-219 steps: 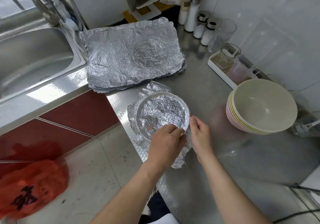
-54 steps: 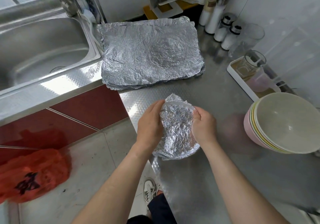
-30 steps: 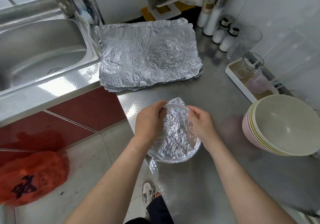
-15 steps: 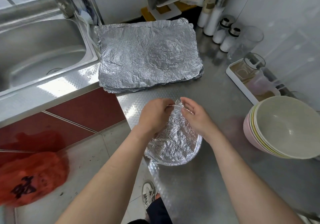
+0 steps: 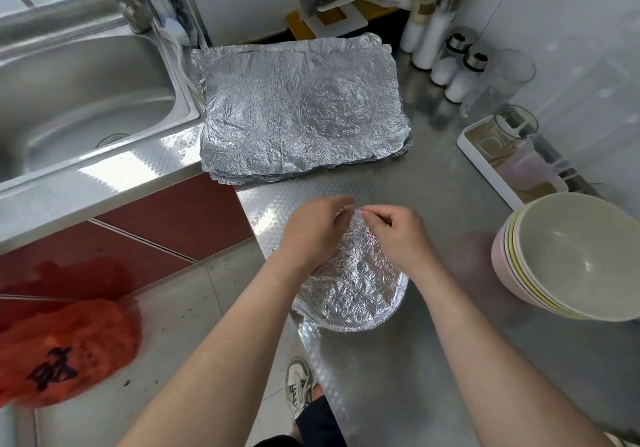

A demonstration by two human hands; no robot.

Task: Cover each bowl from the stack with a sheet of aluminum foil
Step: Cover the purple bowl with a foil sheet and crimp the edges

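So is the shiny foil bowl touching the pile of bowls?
Apart. The head view shows a strip of bare counter between the foil-covered bowl and the stack of bowls.

The stainless-steel counter (image 5: 415, 360) carries a flat stack of crinkled aluminum foil sheets (image 5: 298, 110) at the back, a foil-wrapped bowl (image 5: 353, 290) near its front edge, nested cream and pink bowls (image 5: 571, 256) at right, and a white rectangular tray (image 5: 486, 171).

Bright light glares off the steel counter (image 5: 114, 169); edges bow outward and the orange bag (image 5: 62, 353) looks blurred.
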